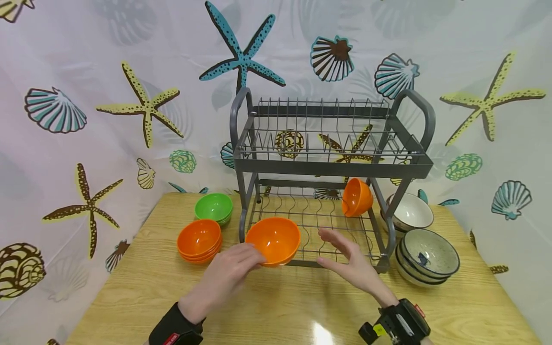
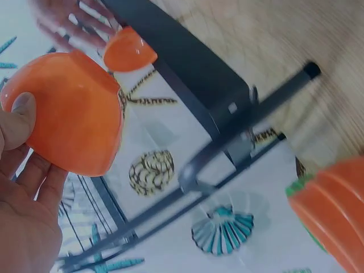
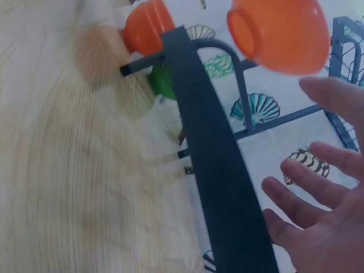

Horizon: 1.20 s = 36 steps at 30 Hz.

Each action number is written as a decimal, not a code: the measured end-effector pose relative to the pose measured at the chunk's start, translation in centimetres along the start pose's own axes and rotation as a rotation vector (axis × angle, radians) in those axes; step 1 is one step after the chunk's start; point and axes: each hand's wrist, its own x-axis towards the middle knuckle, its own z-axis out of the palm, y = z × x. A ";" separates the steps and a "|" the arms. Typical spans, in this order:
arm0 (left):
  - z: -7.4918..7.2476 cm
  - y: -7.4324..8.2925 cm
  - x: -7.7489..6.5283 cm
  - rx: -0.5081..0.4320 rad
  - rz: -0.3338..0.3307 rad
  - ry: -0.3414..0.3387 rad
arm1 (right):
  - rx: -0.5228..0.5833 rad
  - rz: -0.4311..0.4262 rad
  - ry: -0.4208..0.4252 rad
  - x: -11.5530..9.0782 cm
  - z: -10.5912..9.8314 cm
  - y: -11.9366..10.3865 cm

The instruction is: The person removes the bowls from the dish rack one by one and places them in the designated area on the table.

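Observation:
My left hand (image 1: 235, 268) pinches the rim of an orange bowl (image 1: 273, 239), held tilted in front of the rack's lower tier. The left wrist view shows the thumb on one side of this bowl (image 2: 74, 114) and fingers behind it. To its right, my right hand (image 1: 351, 263) is apart from the bowl, fingers spread and holding nothing; in the right wrist view its fingers (image 3: 307, 187) are extended below the bowl (image 3: 284, 34). Another orange bowl (image 1: 357, 197) stands on edge at the right of the dark two-tier dish rack (image 1: 332, 167).
Left of the rack, a stack of orange bowls (image 1: 198, 239) sits in front of stacked green bowls (image 1: 213, 208). On the right are white bowls (image 1: 411, 211) and a stack of speckled grey bowls (image 1: 427, 254). All rest on a wooden table (image 1: 276, 306) before a patterned curtain (image 1: 108, 48).

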 end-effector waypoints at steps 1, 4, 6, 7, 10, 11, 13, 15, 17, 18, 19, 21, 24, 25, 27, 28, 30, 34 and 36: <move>-0.3 -0.1 -0.2 0.007 -0.012 0.007 | -0.019 -0.002 0.009 0.1 0.0 0.2; -1.2 -0.6 -1.0 0.031 -0.050 0.027 | -0.056 -0.006 0.023 0.2 0.1 0.7; -1.6 -0.9 -1.5 0.049 -0.065 0.047 | -0.061 -0.007 0.020 0.3 0.1 0.9; -1.8 -1.0 -1.7 0.058 -0.070 0.057 | -0.064 -0.007 0.017 0.3 0.1 1.0; -2.3 -1.4 -2.5 0.078 -0.093 0.081 | -0.062 -0.003 0.015 0.2 0.1 1.1; -2.5 -1.5 -2.8 0.084 -0.104 0.083 | -0.064 0.000 0.015 0.2 0.1 1.1; -2.8 -1.8 -3.2 0.093 -0.133 0.078 | -0.072 -0.001 0.016 0.2 0.1 1.1; -3.0 -2.2 -3.6 0.111 -0.166 0.065 | -0.083 -0.004 0.018 0.2 0.2 1.2; -3.2 -2.5 -4.0 0.137 -0.200 0.053 | -0.096 -0.008 0.020 0.1 0.2 1.2; -3.3 -2.7 -4.2 0.149 -0.216 0.048 | -0.101 -0.011 0.020 0.1 0.3 1.3; -3.4 -2.9 -4.4 0.165 -0.233 0.044 | -0.104 -0.013 0.020 0.1 0.3 1.3; -3.4 -3.3 -4.9 0.198 -0.273 0.039 | -0.106 -0.012 0.021 0.0 0.4 1.4; -3.4 -3.9 -5.5 0.228 -0.344 0.035 | -0.104 -0.009 0.022 0.0 0.4 1.4; -3.4 -4.1 -5.7 0.235 -0.367 0.033 | -0.102 -0.008 0.022 0.0 0.5 1.4; -3.3 -4.5 -6.0 0.250 -0.409 0.028 | -0.101 -0.008 0.022 0.0 0.5 1.4; -3.3 -4.7 -6.1 0.255 -0.426 0.027 | -0.098 -0.009 0.022 0.0 0.5 1.4; -3.2 -5.0 -6.5 0.261 -0.456 0.019 | -0.101 -0.006 0.021 0.0 0.5 1.4; -2.8 -5.6 -7.1 0.265 -0.508 -0.006 | -0.108 -0.004 0.021 0.0 0.6 1.3; -2.6 -6.0 -7.3 0.264 -0.525 -0.015 | -0.113 -0.009 0.023 -0.1 0.7 1.3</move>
